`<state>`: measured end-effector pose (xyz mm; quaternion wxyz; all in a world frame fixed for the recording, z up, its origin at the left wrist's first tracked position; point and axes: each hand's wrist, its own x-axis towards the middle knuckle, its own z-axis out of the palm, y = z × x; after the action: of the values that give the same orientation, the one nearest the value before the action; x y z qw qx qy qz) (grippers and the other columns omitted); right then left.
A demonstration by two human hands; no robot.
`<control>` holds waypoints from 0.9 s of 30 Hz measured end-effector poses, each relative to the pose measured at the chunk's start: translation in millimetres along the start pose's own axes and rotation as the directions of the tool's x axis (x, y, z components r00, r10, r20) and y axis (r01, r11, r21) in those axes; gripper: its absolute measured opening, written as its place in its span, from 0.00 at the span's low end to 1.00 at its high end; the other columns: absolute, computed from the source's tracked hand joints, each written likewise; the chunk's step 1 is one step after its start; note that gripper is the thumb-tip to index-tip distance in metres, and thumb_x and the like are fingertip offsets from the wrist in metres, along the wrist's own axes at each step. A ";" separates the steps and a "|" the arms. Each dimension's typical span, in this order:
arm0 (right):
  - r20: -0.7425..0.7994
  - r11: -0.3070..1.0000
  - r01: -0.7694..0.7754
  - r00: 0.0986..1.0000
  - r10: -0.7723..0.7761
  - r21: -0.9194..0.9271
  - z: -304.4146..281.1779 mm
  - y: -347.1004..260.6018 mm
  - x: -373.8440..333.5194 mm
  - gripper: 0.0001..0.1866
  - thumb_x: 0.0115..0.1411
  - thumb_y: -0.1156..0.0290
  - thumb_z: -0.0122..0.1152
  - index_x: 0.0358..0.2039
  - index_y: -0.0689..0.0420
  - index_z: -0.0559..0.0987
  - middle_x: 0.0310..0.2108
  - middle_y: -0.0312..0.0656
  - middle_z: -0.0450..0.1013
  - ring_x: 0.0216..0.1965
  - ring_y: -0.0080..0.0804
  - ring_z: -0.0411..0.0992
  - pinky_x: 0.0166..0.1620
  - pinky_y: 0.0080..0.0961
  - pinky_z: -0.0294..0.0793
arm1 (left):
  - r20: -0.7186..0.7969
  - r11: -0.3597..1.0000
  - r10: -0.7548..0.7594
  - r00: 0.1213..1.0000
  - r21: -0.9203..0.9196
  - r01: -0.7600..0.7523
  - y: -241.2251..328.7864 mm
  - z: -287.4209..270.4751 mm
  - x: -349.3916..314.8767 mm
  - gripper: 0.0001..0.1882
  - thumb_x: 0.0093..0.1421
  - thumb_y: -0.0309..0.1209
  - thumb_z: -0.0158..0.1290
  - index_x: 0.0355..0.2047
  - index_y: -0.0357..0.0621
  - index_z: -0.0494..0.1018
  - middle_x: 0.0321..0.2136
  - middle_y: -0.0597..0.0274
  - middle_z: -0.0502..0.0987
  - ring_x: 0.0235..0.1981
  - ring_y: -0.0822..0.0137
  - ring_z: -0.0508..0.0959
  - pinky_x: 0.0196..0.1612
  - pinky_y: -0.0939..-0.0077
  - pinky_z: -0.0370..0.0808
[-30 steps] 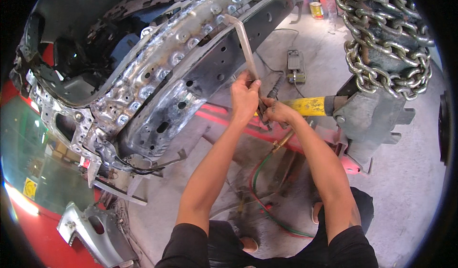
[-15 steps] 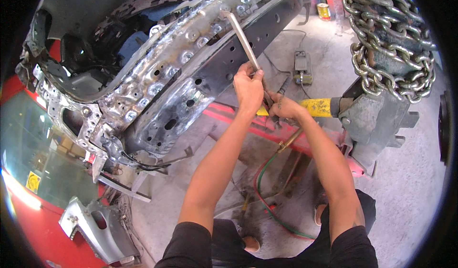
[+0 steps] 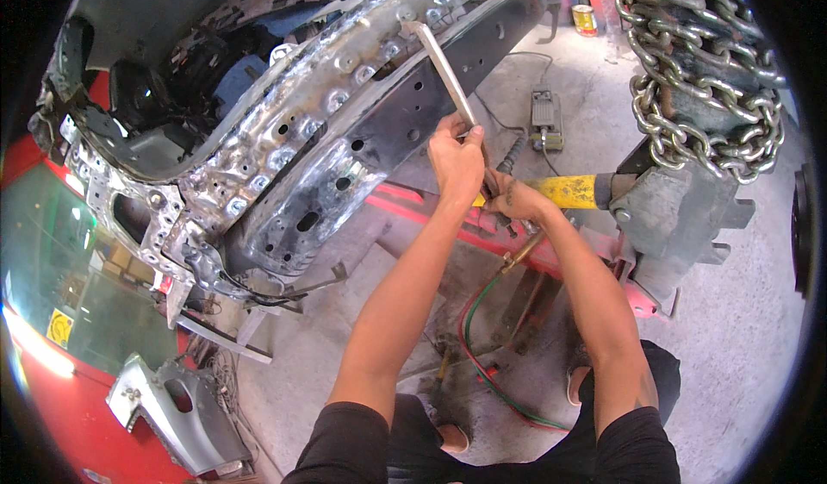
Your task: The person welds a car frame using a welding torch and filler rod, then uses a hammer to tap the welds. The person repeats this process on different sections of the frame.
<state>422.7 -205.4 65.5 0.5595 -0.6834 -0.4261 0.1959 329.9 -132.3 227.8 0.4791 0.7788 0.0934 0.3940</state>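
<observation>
My left hand [image 3: 457, 163] is wrapped round a long metal pry bar [image 3: 446, 72], its thumb along the shaft. The bar's bent tip touches the bare-metal, spot-weld-marked flange [image 3: 340, 70] of a car body, above a dark sill panel with round holes [image 3: 345, 184]. Just below, to the right, my right hand [image 3: 517, 199] closes round the bar's darker lower end, which its fingers mostly hide. A dark ribbed piece [image 3: 513, 152] sticks up beside that hand. Behind both hands runs a yellow cylinder [image 3: 573, 193].
Heavy chains [image 3: 689, 79] hang round a steel post at right. A red beam [image 3: 465, 230] crosses below, near a brass-coloured torch fitting [image 3: 521, 253] with red and green hoses [image 3: 472, 324]. A foot pedal [image 3: 545, 118] and a silver fender [image 3: 185, 415] lie on the floor.
Both hands have shifted slightly, the left one to the right. The bar's lower part has swung a little rightward with it, while its bent tip stays at the flange.
</observation>
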 end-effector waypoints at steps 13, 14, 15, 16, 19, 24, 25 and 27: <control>-0.080 0.978 0.174 0.983 -0.166 0.112 23.8 53.1 36.0 0.36 0.58 0.77 0.65 0.68 0.60 0.66 0.51 0.49 0.79 0.51 0.39 0.74 0.57 0.35 0.72 | 0.066 0.996 -0.011 0.998 -0.091 0.017 -24.1 -3.4 4.0 0.17 0.63 0.17 0.58 0.53 0.26 0.77 0.42 0.49 0.85 0.41 0.64 0.83 0.46 0.69 0.79; -0.055 0.976 0.189 0.981 -0.184 0.110 28.6 52.9 42.6 0.38 0.58 0.75 0.66 0.70 0.57 0.66 0.48 0.51 0.80 0.48 0.42 0.75 0.53 0.37 0.74 | 0.059 0.998 -0.006 0.998 -0.069 0.010 -26.5 -7.0 5.1 0.18 0.62 0.17 0.58 0.53 0.26 0.77 0.42 0.49 0.85 0.42 0.64 0.83 0.47 0.68 0.79; -0.035 0.979 0.155 0.988 -0.152 0.130 29.0 54.2 44.0 0.35 0.59 0.79 0.63 0.68 0.60 0.67 0.51 0.48 0.79 0.52 0.37 0.73 0.57 0.34 0.72 | 0.052 0.999 0.005 0.999 -0.051 -0.002 -28.1 -9.1 6.2 0.18 0.63 0.18 0.58 0.53 0.26 0.77 0.42 0.49 0.85 0.42 0.64 0.83 0.47 0.68 0.78; 0.006 0.976 0.132 0.991 -0.136 0.171 39.7 27.6 46.6 0.32 0.59 0.84 0.59 0.66 0.62 0.68 0.54 0.44 0.77 0.56 0.32 0.71 0.61 0.31 0.70 | 0.027 1.000 0.012 1.000 -0.004 -0.012 -31.6 -24.4 8.7 0.18 0.64 0.19 0.58 0.54 0.26 0.77 0.42 0.48 0.85 0.42 0.64 0.83 0.47 0.68 0.78; 0.024 0.971 0.107 0.993 -0.114 0.212 39.3 21.0 43.4 0.30 0.60 0.88 0.55 0.64 0.63 0.69 0.58 0.40 0.76 0.59 0.26 0.70 0.65 0.28 0.68 | 0.072 0.994 0.071 0.995 0.081 -0.077 -28.9 -31.1 6.8 0.17 0.67 0.23 0.56 0.54 0.27 0.77 0.42 0.48 0.85 0.42 0.65 0.83 0.48 0.69 0.78; -0.015 0.996 0.077 0.997 -0.076 0.049 20.8 6.3 26.2 0.32 0.60 0.81 0.60 0.67 0.62 0.67 0.58 0.48 0.77 0.61 0.32 0.71 0.65 0.31 0.68 | 0.160 0.997 -0.032 0.987 0.073 0.021 -42.6 -60.7 -78.4 0.19 0.69 0.30 0.56 0.55 0.29 0.78 0.46 0.47 0.84 0.46 0.62 0.83 0.52 0.67 0.77; -0.019 0.999 0.047 0.999 -0.047 0.018 19.1 -10.0 19.4 0.33 0.60 0.79 0.62 0.67 0.62 0.67 0.58 0.50 0.77 0.60 0.34 0.71 0.64 0.31 0.68 | 0.184 0.994 -0.075 0.980 0.092 0.058 -56.9 -71.5 -110.8 0.20 0.69 0.32 0.57 0.55 0.30 0.78 0.50 0.45 0.84 0.50 0.59 0.83 0.57 0.65 0.76; -0.042 0.998 -0.012 0.999 0.009 -0.058 16.6 -23.5 17.0 0.33 0.60 0.75 0.65 0.66 0.63 0.67 0.56 0.52 0.77 0.60 0.37 0.71 0.64 0.32 0.68 | 0.152 0.923 -0.381 0.912 0.009 0.384 -113.3 -92.3 -177.7 0.17 0.71 0.31 0.52 0.52 0.30 0.79 0.44 0.50 0.84 0.40 0.64 0.83 0.45 0.69 0.78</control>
<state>411.4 -181.6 86.1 0.5471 -0.7056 -0.4162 0.1720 171.9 -103.9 63.0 0.5610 0.7677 0.2033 0.2335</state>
